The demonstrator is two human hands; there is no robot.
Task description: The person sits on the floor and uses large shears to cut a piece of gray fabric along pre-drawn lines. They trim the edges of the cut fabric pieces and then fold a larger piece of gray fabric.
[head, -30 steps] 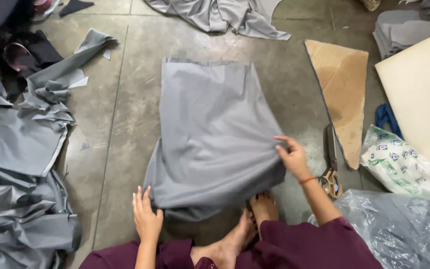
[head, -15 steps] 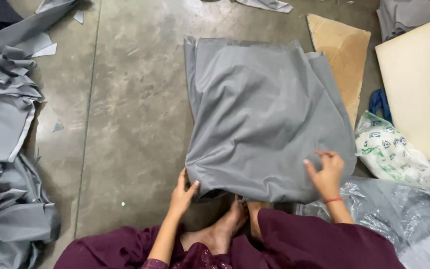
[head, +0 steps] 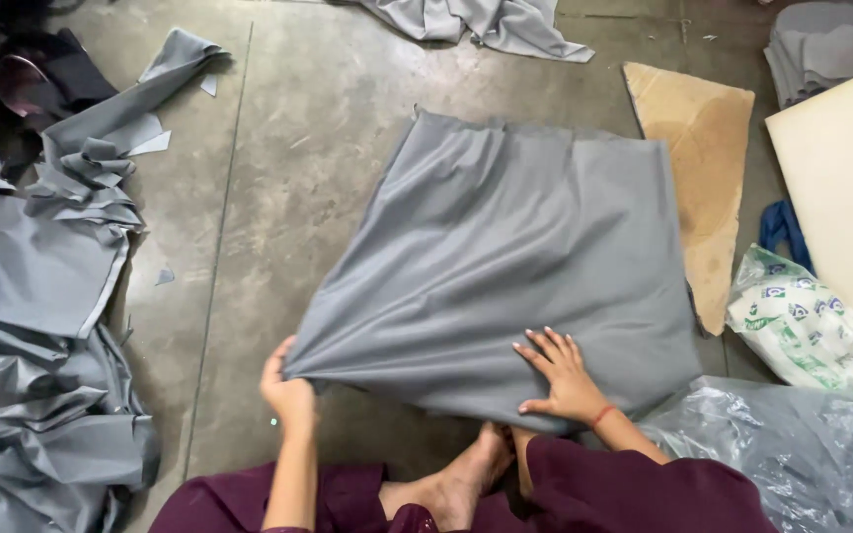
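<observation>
A large grey fabric cover [head: 505, 257] lies spread on the concrete floor in front of me, puffed as if stuffed. My left hand [head: 288, 390] grips its near left corner and pulls the cloth taut. My right hand [head: 560, 375] lies flat, fingers spread, on the near right part of the cover, pressing it down. My bare feet [head: 461, 479] rest just under the cover's near edge, between my maroon-clad knees.
Heaps of grey fabric [head: 37, 326] lie at the left, more [head: 476, 25] at the top. A brown cardboard piece [head: 703, 158] and a cream foam slab [head: 841, 188] are at the right, with a printed white bag [head: 807, 331] and clear plastic sheet [head: 792, 444].
The cover has swung so its near left corner stretches out to the left. My left hand moved left and took hold of that corner. My right hand stayed pressing on the near right part.
</observation>
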